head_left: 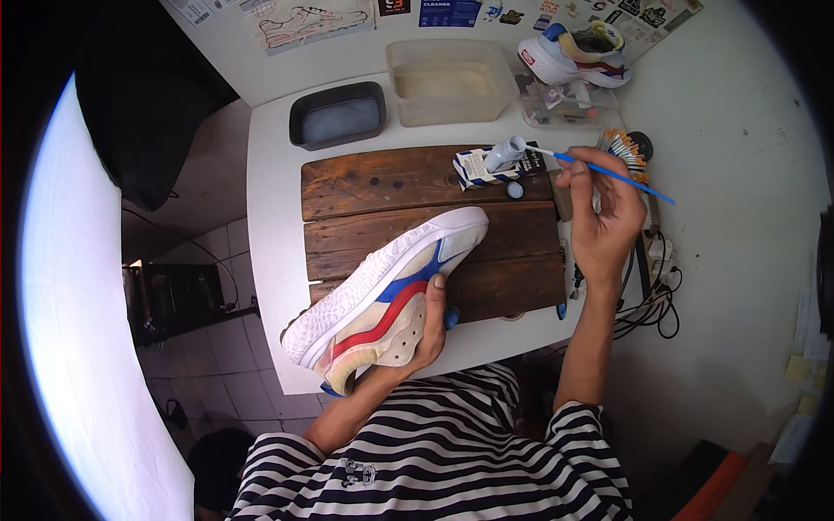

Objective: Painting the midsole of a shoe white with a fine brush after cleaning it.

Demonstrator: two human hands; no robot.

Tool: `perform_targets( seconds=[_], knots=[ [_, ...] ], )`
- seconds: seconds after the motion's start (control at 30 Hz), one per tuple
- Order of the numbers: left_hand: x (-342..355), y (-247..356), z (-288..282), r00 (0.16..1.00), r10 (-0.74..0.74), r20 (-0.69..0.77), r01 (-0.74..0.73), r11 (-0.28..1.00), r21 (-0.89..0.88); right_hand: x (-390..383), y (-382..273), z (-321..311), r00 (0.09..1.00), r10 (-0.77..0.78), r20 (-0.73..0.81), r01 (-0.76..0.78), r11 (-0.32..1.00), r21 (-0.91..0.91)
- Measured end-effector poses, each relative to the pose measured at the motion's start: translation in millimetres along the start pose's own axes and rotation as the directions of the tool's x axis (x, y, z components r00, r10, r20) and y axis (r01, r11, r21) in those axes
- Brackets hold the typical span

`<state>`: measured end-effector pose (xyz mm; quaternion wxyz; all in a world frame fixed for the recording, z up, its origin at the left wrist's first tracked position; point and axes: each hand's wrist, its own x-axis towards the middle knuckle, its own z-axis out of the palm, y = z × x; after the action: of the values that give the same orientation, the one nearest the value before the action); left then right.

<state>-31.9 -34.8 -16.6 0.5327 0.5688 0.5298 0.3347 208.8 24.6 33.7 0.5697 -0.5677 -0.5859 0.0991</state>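
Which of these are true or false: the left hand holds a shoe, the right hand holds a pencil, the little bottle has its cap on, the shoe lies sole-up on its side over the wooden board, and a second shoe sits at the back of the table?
1. The left hand holds a shoe. True.
2. The right hand holds a pencil. False: it holds a thin blue paintbrush.
3. The little bottle has its cap on. False: it is open, and a small round cap lies on the wooden board beside it.
4. The shoe is tilted on its side with the white sole showing. True.
5. A second shoe sits at the back of the table. True.
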Motion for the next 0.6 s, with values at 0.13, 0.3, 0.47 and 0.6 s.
perform_targets(
  seconds=[0.13,0.3,0.47,0.6],
  knots=[
    [-8.0,2.9,-4.8,0.986,0.155,0.056,-0.163,0.973,0.163,-54.8,-40.6,9.4,0.991,-0.055,-0.122,0.083,0.969,0.233],
    [-18.6,-7.7,-18.8,0.802,0.495,0.335,-0.577,0.495,0.650,-106.9,-76.1,12.0,0.948,-0.304,-0.100,0.307,0.952,0.017],
    [-22.3,16.8,-20.0,0.698,0.587,0.410,-0.576,0.119,0.809,-119.3,-91.7,9.1,0.916,-0.397,0.057,0.401,0.904,-0.148],
    [-28.9,5.3,-24.5,0.670,0.592,0.448,-0.583,0.045,0.811,-123.2,-95.2,14.6,0.925,-0.380,-0.016,0.373,0.914,-0.157]
  ],
)
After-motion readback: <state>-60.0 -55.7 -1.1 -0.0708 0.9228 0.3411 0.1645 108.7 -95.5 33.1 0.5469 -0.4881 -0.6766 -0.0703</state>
